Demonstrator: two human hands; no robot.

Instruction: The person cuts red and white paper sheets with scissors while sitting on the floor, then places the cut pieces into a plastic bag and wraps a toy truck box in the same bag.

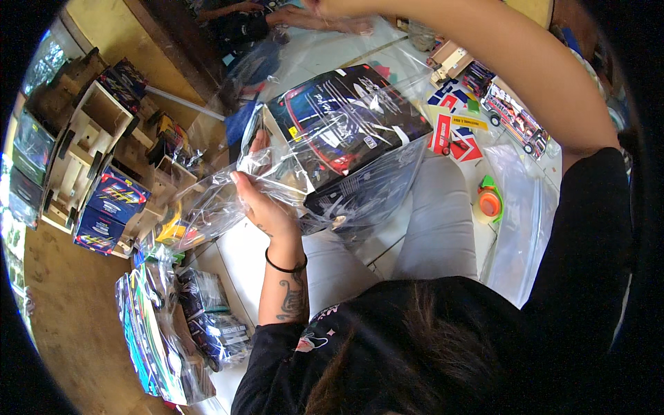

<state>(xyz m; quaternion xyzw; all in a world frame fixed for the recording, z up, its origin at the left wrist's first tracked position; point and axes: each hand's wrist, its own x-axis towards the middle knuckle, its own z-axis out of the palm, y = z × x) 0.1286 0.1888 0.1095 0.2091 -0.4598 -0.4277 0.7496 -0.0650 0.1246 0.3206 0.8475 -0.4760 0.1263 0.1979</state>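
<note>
A dark printed box (353, 121), with red and blue artwork, is tilted above my lap inside a clear plastic bag (277, 162). My left hand (266, 207) is closed on the crumpled plastic at the box's left end, thumb in front and fingers partly behind the film. My right arm reaches up across the far right. Only part of my right hand (325, 7) shows at the top edge, with its fingers mostly cut off. Thin film stretches from the box up toward it, but its grip is hidden.
At left stand wooden toy trucks (90, 142) with blue boxes (114, 197). Wrapped packages (162, 339) lie near left. To the right are a tape roll (489, 202), plastic sleeves (519, 235), stickers (456, 135) and a printed toy truck (515, 121). Another person's limbs (318, 21) show at the far side.
</note>
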